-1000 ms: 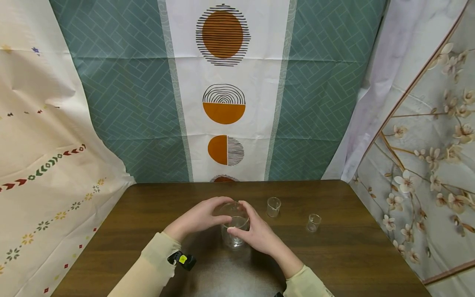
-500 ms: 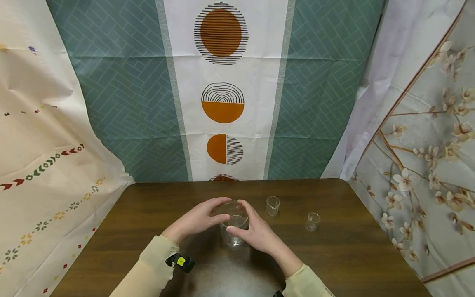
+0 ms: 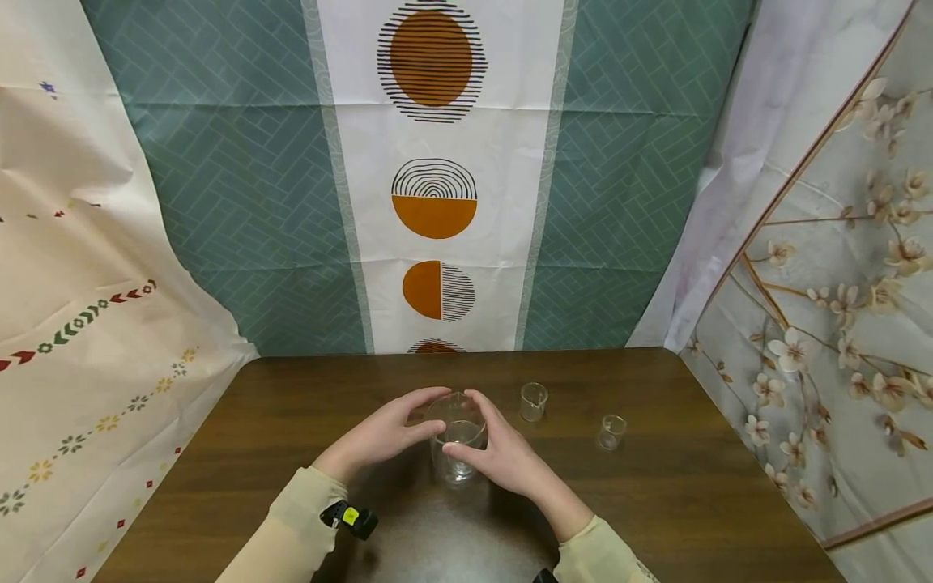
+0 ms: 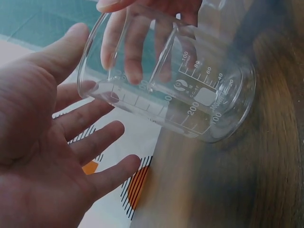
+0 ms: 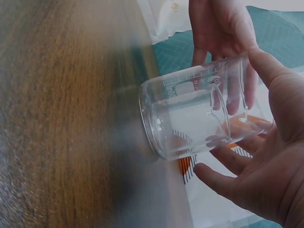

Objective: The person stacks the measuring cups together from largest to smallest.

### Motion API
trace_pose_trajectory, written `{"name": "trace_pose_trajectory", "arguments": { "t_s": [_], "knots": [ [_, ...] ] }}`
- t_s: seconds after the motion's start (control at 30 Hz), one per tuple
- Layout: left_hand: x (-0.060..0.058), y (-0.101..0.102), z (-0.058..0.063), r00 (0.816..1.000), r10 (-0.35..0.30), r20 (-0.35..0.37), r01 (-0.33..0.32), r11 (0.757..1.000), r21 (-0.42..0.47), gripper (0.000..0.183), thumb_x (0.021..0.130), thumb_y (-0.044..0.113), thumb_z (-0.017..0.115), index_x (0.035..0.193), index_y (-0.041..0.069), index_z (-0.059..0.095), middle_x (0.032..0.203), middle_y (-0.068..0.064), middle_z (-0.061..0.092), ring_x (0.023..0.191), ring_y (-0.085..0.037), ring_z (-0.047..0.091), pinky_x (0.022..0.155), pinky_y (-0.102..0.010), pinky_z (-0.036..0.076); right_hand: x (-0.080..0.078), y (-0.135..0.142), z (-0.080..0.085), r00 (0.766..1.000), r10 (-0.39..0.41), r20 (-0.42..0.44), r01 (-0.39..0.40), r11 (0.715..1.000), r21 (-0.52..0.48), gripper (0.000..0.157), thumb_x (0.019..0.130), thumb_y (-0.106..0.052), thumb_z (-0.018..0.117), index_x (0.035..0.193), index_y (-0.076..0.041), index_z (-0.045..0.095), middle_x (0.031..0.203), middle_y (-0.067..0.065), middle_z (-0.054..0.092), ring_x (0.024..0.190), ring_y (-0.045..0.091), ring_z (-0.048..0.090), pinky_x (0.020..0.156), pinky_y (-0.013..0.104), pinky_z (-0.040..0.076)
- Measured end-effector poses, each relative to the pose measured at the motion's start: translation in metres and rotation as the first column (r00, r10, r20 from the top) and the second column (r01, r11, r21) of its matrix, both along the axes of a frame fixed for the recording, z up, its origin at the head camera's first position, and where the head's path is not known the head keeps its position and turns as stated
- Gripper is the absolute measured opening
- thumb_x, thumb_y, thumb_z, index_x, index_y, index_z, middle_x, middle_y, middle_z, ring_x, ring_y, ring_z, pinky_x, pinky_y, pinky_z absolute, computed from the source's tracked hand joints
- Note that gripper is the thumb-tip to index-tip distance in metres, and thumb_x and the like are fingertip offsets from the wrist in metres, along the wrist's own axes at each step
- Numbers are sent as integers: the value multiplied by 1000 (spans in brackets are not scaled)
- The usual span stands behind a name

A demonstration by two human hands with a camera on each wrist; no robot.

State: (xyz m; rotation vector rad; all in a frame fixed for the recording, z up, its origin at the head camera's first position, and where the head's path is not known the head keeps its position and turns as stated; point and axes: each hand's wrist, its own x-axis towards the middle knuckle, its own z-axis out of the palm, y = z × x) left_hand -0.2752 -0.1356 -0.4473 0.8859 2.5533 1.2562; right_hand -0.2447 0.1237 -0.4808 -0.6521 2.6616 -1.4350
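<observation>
A large clear glass beaker (image 3: 446,468) with white markings stands upright on the brown table (image 3: 291,429). Inside it sits a smaller graduated beaker (image 4: 202,78). My left hand (image 3: 389,429) curves round the large beaker's left side, thumb and forefinger at the rim, other fingers spread behind the glass in the left wrist view. Opposite, my right hand (image 3: 503,453) holds the rim with thumb in front and fingertips at the far side. In the right wrist view its lower fingers (image 5: 216,179) stand apart below the glass.
Two smaller glass beakers stand to the right: one beaker (image 3: 534,402) behind my right hand, and a smaller beaker (image 3: 611,433) farther right. A green and white patterned cloth (image 3: 612,202) hangs behind the table, and a flowered cloth (image 3: 838,324) borders its right side.
The head view has shifted slightly, so everything drifts a little left and up. Both hands keep their places at the large beaker.
</observation>
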Motion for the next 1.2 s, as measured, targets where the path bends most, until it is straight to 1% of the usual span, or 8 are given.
{"name": "trace_pose_trajectory", "arguments": {
  "t_s": [0.27,0.43,0.57,0.7,0.83,0.93,1.03,1.2],
  "knots": [
    [-1,-1,-1,1000,-14,5,14,1000,6,68,108,38,75,166,16,49,168,-5,50,155,-35,48,122,-63,38,-1,2,3,1000,3,2,-3,1000,-3,95,98,-58,81,171,-22,31,161,3,51,145,31,55,114,62,46],
    [-1,-1,-2,1000,-21,-6,21,1000,10,71,107,37,77,167,14,48,168,-6,50,154,-34,48,122,-63,39,-1,5,6,1000,-9,1,9,1000,15,96,96,-58,83,172,-25,34,159,7,48,141,31,56,111,61,49],
    [0,-1,-2,1000,-19,-24,19,1000,9,72,106,34,78,167,11,47,167,-8,51,153,-34,49,122,-61,40,-2,7,10,1000,-1,5,1,1000,17,96,96,-55,85,173,-24,36,156,9,47,124,26,60,102,54,52],
    [1,0,-2,999,-2,-41,2,1000,-9,72,105,35,79,166,11,48,166,-8,53,152,-36,50,121,-63,40,-3,11,16,999,30,41,-31,1000,4,97,96,-52,86,174,-24,35,152,11,47,103,21,61,92,46,54],
    [3,3,-2,998,12,-54,-13,1000,-22,74,105,39,79,166,11,48,166,-9,53,152,-38,50,121,-65,40,-4,16,22,994,66,84,-65,998,-11,98,97,-48,86,175,-25,32,151,13,46,97,20,66,86,40,58],
    [5,6,-2,998,22,-51,-23,1000,-15,74,105,39,78,166,10,47,165,-11,54,152,-40,49,120,-66,39,-5,19,25,989,87,118,-82,996,-42,96,98,-43,86,175,-26,31,154,13,45,104,21,69,88,40,59],
    [8,8,-2,999,36,-36,-36,999,-15,75,105,40,78,167,10,46,165,-11,54,153,-40,49,120,-66,39,-5,22,26,983,106,150,-94,992,-88,94,100,-37,86,175,-26,32,158,12,45,119,29,68,96,47,59],
    [12,11,-4,999,47,-28,-48,999,-21,78,105,42,78,167,9,45,164,-11,54,152,-40,49,121,-65,39,-5,28,22,974,129,187,-105,986,-132,87,104,-34,81,175,-27,33,163,11,47,148,38,49,115,61,47]
  ]
}}
